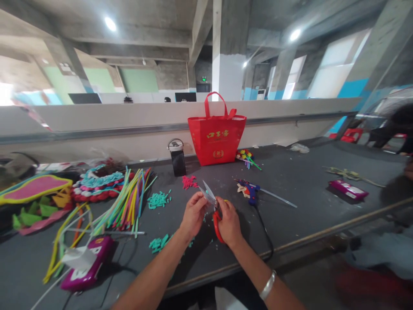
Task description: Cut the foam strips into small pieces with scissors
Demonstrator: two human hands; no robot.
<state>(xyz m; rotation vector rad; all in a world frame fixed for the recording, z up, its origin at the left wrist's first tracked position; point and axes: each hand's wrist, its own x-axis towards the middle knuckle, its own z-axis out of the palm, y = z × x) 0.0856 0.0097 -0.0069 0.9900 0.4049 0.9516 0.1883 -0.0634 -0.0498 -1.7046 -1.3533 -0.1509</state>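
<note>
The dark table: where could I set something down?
Table lies bare between the blue glue gun and the purple pack on the right, with a narrower patch in front of the red bag. Coloured strips and another purple pack crowd the left; teal snippets and the right hand, holding red-handled scissors, take up the middle.

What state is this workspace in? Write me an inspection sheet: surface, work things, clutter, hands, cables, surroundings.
Surface: dark, specked tabletop.
Work things: red-handled scissors, blades apart; teal pieces in two piles; pink pieces in one; colourful strips at left.
Clutter: red bag, lidded bottle, two purple packs.
Hands: right hand grips the scissors; left hand is at the blades, any held piece unclear.
Cables: black cable runs from the blue glue gun towards the near edge.
Surroundings: pale partition behind the table, pillar beyond.
</note>
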